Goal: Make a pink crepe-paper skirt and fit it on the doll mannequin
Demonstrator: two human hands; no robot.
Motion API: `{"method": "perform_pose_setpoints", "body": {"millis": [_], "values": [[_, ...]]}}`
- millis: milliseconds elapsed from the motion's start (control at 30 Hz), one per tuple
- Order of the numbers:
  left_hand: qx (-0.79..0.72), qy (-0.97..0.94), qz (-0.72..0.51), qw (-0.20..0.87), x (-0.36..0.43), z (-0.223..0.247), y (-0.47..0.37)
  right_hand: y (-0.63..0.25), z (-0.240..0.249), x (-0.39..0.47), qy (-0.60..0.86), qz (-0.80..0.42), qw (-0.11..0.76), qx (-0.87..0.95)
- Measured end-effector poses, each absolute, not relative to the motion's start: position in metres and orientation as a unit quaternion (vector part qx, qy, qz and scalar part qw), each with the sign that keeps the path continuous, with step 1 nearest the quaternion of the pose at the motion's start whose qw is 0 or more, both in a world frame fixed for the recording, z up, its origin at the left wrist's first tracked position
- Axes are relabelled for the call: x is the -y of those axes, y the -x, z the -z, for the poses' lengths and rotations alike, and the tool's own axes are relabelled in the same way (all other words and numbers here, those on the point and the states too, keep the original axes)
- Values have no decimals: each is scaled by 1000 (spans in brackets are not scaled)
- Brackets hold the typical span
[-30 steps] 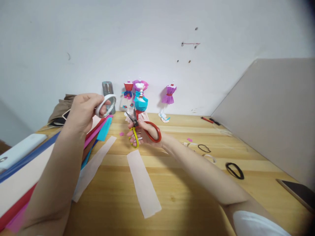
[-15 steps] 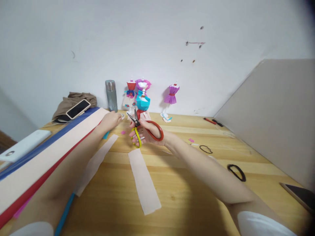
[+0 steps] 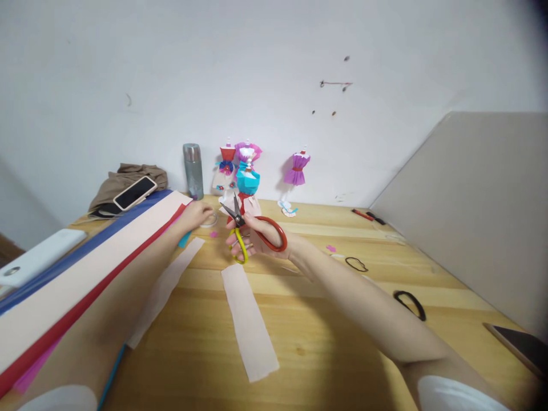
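Note:
My right hand [image 3: 252,237] holds scissors [image 3: 278,235] with one red and one yellow handle, their blades apart and pointing away. My left hand [image 3: 199,214] is by a clear roll of tape [image 3: 210,220], fingers bent; whether it grips the tape is too small to tell. A pale pink strip [image 3: 250,322] lies on the table below the scissors. Another pale strip [image 3: 173,285] lies slanted beside my left forearm. Just beyond the blades are small dress forms in a teal dress [image 3: 248,182] and a red top [image 3: 228,154].
Blue, pale and red sheets [image 3: 96,274] run along the left. A phone [image 3: 135,193] rests on brown cloth [image 3: 149,171], near a grey flask [image 3: 194,174]. A purple dress form [image 3: 297,169] stands at the back. Black bands [image 3: 410,305] and a tablet [image 3: 518,342] lie right.
The view has tilted slightly, shifting the scene. My left hand has moved a little nearer, showing more of the tape roll. The scissors stay in my right hand with blades apart.

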State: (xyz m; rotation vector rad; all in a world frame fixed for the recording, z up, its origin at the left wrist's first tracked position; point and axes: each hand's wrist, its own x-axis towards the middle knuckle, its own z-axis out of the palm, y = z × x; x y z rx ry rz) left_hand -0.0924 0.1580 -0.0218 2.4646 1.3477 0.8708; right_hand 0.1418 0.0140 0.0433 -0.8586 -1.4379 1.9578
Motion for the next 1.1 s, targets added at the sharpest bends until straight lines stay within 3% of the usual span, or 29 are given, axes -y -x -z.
{"method": "perform_pose_setpoints", "body": {"millis": [333, 467, 567, 667, 900, 1033, 1100], "values": [[-452, -680, -522, 247, -133, -32, 74, -167, -34, -11, 228, -699, 254, 629], [-431, -647, -562, 282, -117, -45, 72, -192, -44, 2, 235, -583, 151, 763], [-417, -640, -567, 310, -111, -51, 71, -207, -48, 21, 339, -400, 23, 851], [-401, -645, -556, 337, -110, -53, 67, -216, -39, 42, 420, -256, -25, 871], [-375, -676, -519, 364, -116, -55, 51, -229, -11, 67, 430, -155, -47, 888], [-366, -686, -497, 385, -122, -55, 45, -227, -16, 74, 496, -87, -99, 858], [-368, -685, -491, 393, -124, -55, 43, -226, -21, 73, 542, -94, -85, 830]]}}
